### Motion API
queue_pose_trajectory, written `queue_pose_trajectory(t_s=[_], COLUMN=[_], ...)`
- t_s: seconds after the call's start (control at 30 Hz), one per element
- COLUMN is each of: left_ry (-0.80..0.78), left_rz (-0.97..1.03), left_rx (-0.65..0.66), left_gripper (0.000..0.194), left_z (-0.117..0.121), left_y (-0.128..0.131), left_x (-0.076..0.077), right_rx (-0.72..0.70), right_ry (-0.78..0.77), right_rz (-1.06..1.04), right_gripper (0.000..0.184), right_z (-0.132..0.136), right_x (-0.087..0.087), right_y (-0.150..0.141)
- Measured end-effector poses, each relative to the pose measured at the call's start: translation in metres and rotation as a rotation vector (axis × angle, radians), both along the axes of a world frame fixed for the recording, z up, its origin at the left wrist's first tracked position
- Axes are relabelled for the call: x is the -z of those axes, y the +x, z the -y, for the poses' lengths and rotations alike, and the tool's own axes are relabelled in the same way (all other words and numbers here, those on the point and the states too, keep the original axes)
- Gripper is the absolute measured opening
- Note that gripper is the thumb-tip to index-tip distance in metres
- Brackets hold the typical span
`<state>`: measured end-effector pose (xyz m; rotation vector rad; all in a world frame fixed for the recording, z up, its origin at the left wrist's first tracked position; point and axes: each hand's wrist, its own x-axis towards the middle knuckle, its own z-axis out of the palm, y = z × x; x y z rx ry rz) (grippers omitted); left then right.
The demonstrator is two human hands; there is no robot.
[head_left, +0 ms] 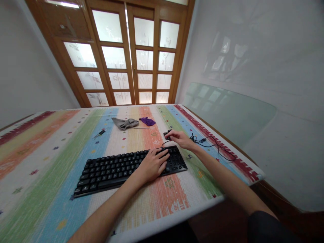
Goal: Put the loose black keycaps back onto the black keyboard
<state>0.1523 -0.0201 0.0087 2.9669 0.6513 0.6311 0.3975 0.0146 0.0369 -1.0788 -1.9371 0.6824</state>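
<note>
A black keyboard lies at a slant on the striped tablecloth. My left hand rests on its right part, fingers spread over the keys and palm down. Beyond the keyboard's far right corner, my right hand reaches to a cluster of small black pieces, which look like loose keycaps. The fingers and thumb there come together at the cluster; what is between them, if anything, is too small to make out. Part of the cluster is hidden behind the fingertips.
A grey cloth, a purple cloth and a thin rod lie farther back. A small black-ended tool is to their left. The keyboard's black cable coils near the table's right edge, beside a wall.
</note>
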Motion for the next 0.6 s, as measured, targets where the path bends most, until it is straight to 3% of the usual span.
queue_pose_trajectory(t_s=[0.23,0.6], left_ry=[0.0,-0.019], left_rz=[0.005,0.083], left_rx=[0.013,-0.007], left_gripper=[0.039,0.04], left_z=[-0.002,-0.002], left_y=[0.0,-0.001], left_x=[0.002,0.004], right_rx=[-0.006,0.049], right_ry=[0.023,0.16], right_rz=[0.032,0.152], right_gripper=[0.031,0.02], right_z=[0.041,0.064], right_x=[0.005,0.014], right_y=[0.006,-0.003])
